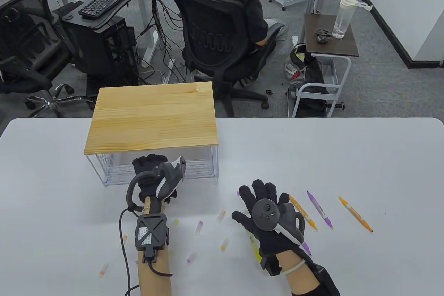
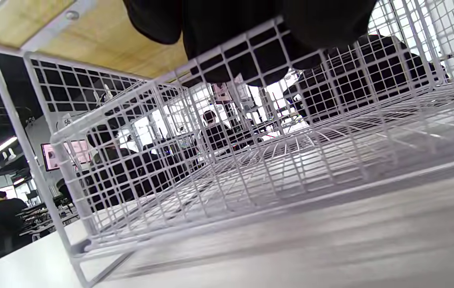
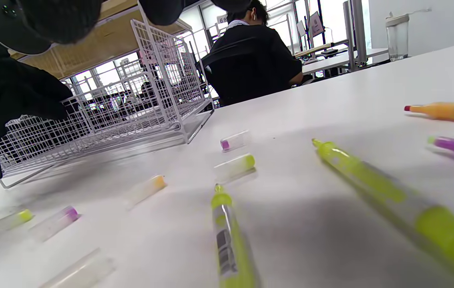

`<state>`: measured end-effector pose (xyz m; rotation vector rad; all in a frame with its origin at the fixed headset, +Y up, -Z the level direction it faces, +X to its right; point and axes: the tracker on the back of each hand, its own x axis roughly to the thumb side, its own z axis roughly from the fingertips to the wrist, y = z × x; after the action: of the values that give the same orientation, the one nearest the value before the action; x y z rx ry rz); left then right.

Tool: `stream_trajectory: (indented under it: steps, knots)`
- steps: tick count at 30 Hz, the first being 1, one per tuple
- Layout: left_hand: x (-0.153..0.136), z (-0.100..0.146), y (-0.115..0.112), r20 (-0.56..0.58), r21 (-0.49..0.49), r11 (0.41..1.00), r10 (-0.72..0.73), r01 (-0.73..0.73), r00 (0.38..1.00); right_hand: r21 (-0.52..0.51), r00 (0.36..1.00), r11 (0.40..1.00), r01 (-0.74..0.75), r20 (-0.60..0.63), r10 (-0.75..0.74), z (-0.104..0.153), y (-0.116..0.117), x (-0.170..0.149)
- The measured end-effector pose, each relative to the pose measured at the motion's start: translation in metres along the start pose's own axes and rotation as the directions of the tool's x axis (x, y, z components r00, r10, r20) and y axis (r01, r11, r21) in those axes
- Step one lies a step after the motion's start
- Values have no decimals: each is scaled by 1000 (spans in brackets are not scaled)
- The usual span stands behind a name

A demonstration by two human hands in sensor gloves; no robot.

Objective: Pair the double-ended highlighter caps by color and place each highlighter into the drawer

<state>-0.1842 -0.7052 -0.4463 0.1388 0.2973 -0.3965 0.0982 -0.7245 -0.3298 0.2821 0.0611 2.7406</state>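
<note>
While left hand (image 1: 152, 174) fingers curl over wire drawer (image 2: 251, 168) rim, drawer bare, right hand (image 1: 267, 219) fingers spread.

The table (image 1: 347, 157) was plain white. The drawer unit (image 1: 152, 119) in the upper left of the table view had a pale, striped wood-grain top, and its drawer (image 3: 103, 120) was white wire mesh in a square grid. Both gloves, on the left hand (image 1: 151, 174) and the right hand (image 1: 267, 212), were black, with grey and white trackers. At the right edge of that view lay two orange highlighters (image 1: 355, 214) and a purple highlighter (image 1: 319, 210). In the right wrist view, two yellow-green highlighters (image 3: 231, 244) occupied the lower right, and the scattered clear caps (image 3: 235, 140) carried purple, yellow-green or orange ends.
</note>
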Motion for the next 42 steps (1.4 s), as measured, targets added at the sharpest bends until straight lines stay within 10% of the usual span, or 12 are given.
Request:
stream_trajectory:
  steps: [22,30,42]
  knots:
    - [-35,78,29,228,-187,981,-5,49,974,-10,999,1000,-12,52,13,5,3,13]
    - [-50,141,38,318,109,973,161,-204,934,-4,998,999,-42,37,42,4,5,12]
    - [-63,179,1,368,64,960,232,-273,900,-36,992,999,-35,-125,30,9,-31,-26]
